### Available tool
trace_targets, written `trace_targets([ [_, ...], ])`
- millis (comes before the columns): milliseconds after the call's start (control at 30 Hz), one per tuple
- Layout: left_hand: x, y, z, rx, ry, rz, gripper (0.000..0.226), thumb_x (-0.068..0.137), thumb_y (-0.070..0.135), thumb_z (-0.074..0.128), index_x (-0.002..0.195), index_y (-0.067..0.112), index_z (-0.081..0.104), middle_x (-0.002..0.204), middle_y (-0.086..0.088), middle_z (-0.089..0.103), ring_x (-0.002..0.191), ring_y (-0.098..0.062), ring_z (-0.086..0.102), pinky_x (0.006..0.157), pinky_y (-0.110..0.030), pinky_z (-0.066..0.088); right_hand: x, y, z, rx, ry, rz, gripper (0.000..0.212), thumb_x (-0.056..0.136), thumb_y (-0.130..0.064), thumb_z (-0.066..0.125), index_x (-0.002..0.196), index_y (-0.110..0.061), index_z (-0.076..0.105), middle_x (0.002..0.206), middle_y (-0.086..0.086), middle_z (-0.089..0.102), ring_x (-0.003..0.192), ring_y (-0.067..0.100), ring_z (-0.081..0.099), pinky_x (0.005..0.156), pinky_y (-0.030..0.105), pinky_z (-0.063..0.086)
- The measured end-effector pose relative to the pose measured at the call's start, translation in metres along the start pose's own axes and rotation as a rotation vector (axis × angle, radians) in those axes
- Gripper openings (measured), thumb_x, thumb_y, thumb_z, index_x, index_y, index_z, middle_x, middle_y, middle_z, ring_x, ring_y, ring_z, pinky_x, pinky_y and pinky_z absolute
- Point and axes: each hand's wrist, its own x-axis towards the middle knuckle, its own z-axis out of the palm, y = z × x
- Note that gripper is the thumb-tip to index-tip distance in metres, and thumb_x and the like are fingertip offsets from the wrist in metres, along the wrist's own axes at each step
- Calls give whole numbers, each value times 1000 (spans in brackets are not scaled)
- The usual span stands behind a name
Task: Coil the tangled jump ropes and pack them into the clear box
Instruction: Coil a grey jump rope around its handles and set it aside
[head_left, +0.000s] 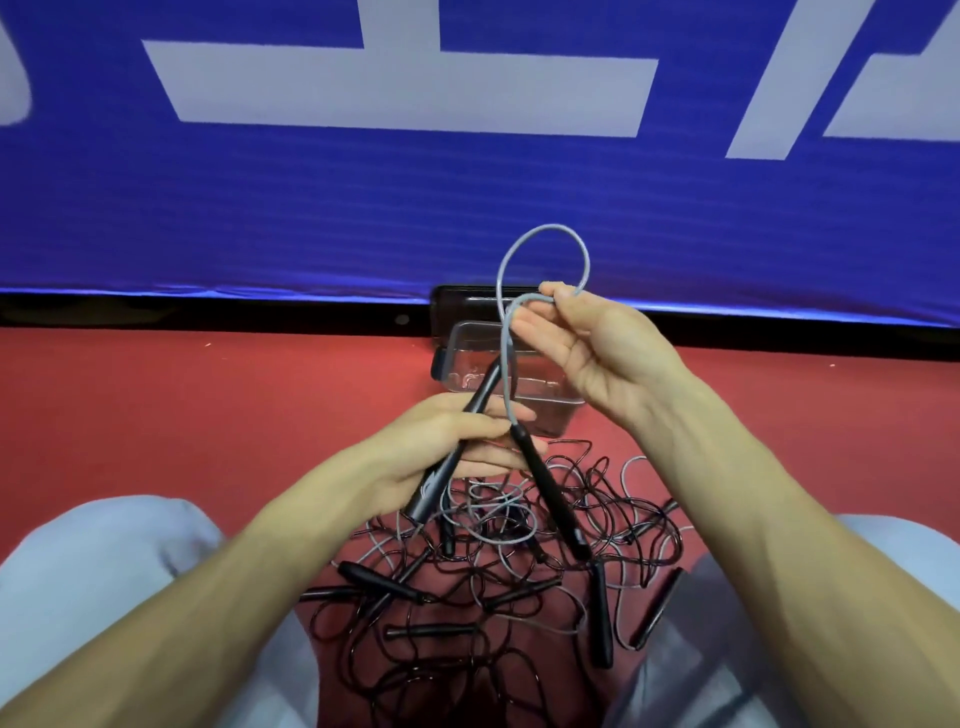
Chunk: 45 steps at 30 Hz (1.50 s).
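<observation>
Left hand (457, 447) grips stiff handle (441, 480), right hand (587, 353) pinches limp grey rope (545, 228), probably springy; best held near handles.

The left hand (447, 452) curls round a black handle (434, 488), thumb on top. Above and right of that grip, the right hand (587, 353) pinches a grey cord (550, 227), palm showing, remaining fingers loosely spread.

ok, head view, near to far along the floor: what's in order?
tangled rope pile → clear box → blue banner. The left hand, gripping a black handle, and right hand, pinching the grey rope, are raised, so omitted.
</observation>
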Motion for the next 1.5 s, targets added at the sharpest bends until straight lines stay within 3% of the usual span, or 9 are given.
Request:
trace_targets([
  [400, -1, -3, 2, -139, -130, 56, 44, 88, 42, 52, 108, 3, 61, 110, -22, 71, 110, -39, 66, 103, -53, 46, 1, -17, -3, 382, 75, -101, 18, 99, 3, 43, 90, 11, 57, 68, 21, 69, 60, 27, 71, 54, 31, 59],
  [633, -6, 1, 1, -25, -122, 132, 26, 93, 32, 56, 92, 7, 61, 73, -7, 62, 68, -28, 67, 71, -39, 57, 1, -20, -11, 409, 188, -112, 10, 95, 9, 48, 95, 13, 57, 79, 26, 68, 66, 32, 72, 63, 35, 61],
  [800, 3, 0, -8, 266, 240, 287, 25, 102, 30, 50, 85, 13, 54, 59, -2, 59, 47, -21, 58, 53, -31, 50, 7, -10, -17, 176, 205, -20, 17, 99, -7, 50, 104, 8, 57, 91, 21, 70, 74, 30, 73, 64, 34, 61],
  [900, 2, 2, -19, 556, 409, 379, 25, 101, 34, 49, 80, 21, 52, 58, 1, 59, 45, -18, 60, 56, -30, 50, 5, 0, -13, -271, 176, 33, 30, 103, -24, 42, 92, -4, 61, 81, 10, 74, 64, 21, 72, 52, 28, 58],
  [1067, -6, 6, -29, 989, 542, 450, 26, 99, 44, 49, 82, 25, 47, 62, 6, 52, 51, -12, 48, 49, -28, 31, 3, 16, -11, -1113, 229, -447, 31, 94, -27, 55, 66, -17, 65, 57, 2, 66, 52, 15, 61, 56, 27, 46],
  [1167, -7, 3, -32, 1191, 576, 544, 22, 98, 48, 47, 93, 27, 50, 74, 7, 52, 64, -13, 49, 56, -28, 32, 3, 16, -11, -1170, 192, -617, 26, 93, -34, 58, 72, -21, 64, 66, -2, 65, 60, 12, 56, 63, 29, 45],
  [1267, -6, 0, -30, 1230, 590, 670, 28, 97, 49, 45, 104, 25, 56, 81, 6, 56, 70, -19, 55, 60, -32, 40, 3, 16, -11, -1235, 54, -496, 36, 95, -47, 52, 77, -19, 66, 71, -3, 64, 63, 8, 53, 66, 29, 42],
  [1400, -6, 1, -28, 1259, 608, 708, 34, 94, 51, 40, 103, 23, 57, 77, 8, 52, 64, -18, 50, 57, -30, 36, -4, 15, -5, -1111, -124, -246, 57, 93, -60, 45, 50, -28, 65, 56, 8, 60, 63, 32, 64, 62, 34, 43],
  [1500, -7, 0, -25, 1223, 588, 714, 23, 98, 46, 47, 99, 24, 53, 75, 10, 49, 63, -17, 48, 56, -31, 37, -5, 14, -3, -1097, -137, -262, 60, 94, -49, 52, 38, -29, 58, 41, -3, 47, 49, 27, 61, 44, 17, 36],
])
